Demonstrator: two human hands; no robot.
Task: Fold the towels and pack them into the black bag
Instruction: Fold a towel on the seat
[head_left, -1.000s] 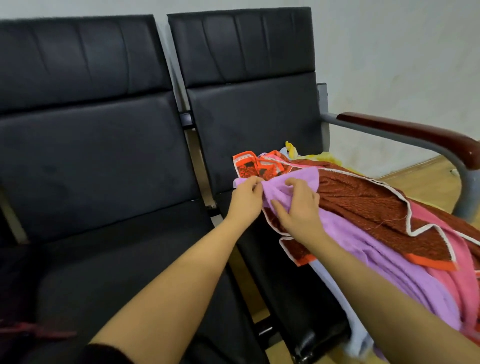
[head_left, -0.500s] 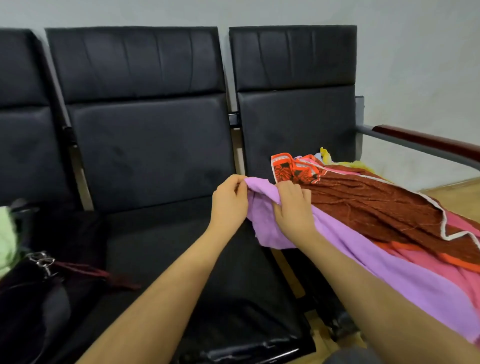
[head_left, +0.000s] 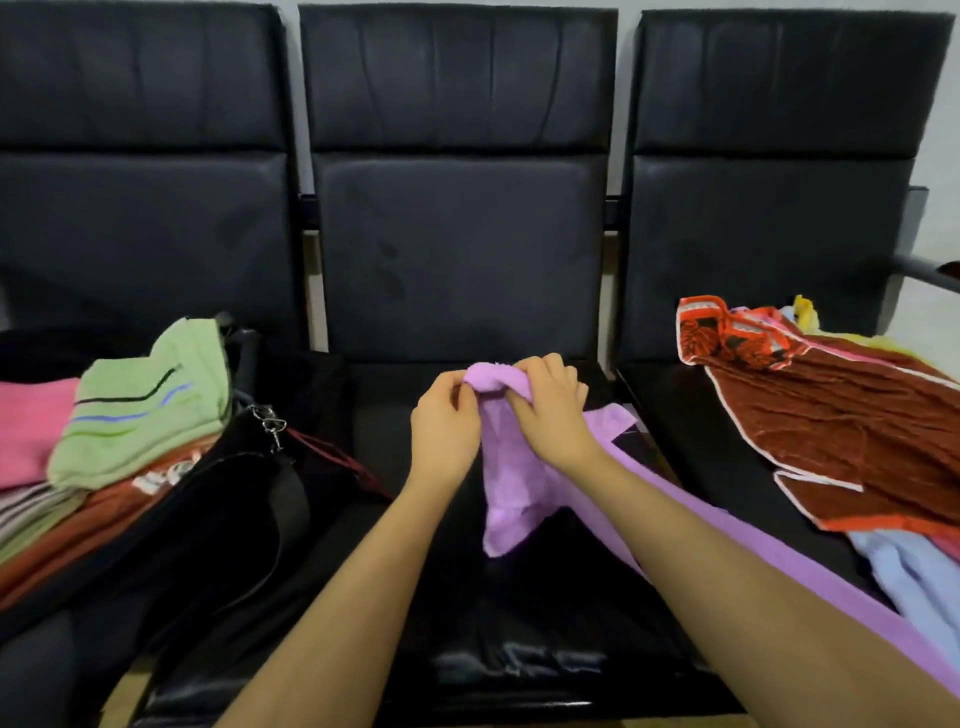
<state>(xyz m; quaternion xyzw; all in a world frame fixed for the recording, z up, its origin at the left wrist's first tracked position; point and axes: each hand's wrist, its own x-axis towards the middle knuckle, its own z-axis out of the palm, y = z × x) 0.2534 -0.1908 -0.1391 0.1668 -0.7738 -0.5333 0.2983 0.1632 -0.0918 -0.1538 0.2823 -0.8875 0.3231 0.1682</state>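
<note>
Over the middle seat, my left hand (head_left: 444, 431) and my right hand (head_left: 550, 410) pinch the top edge of a purple towel (head_left: 511, 493). The towel hangs down between them and trails under my right forearm toward the lower right. A black bag (head_left: 208, 509) lies open on the left seat, with folded towels in it: a green striped one (head_left: 150, 405) on top, a pink one (head_left: 31, 426) and rust-coloured ones below. Unfolded towels lie heaped on the right seat, a brown one with orange trim (head_left: 831, 421) on top and a light blue one (head_left: 914, 577) beneath.
Three black padded seats (head_left: 457, 249) stand in a row against a pale wall. A metal clip (head_left: 270, 423) and a red cord (head_left: 337, 462) hang from the bag. An armrest (head_left: 930, 270) sticks out at the far right.
Both hands pulled the purple towel off the right-hand pile and carried it left over the middle seat. My view swung left, bringing the bag and folded towels into sight.
</note>
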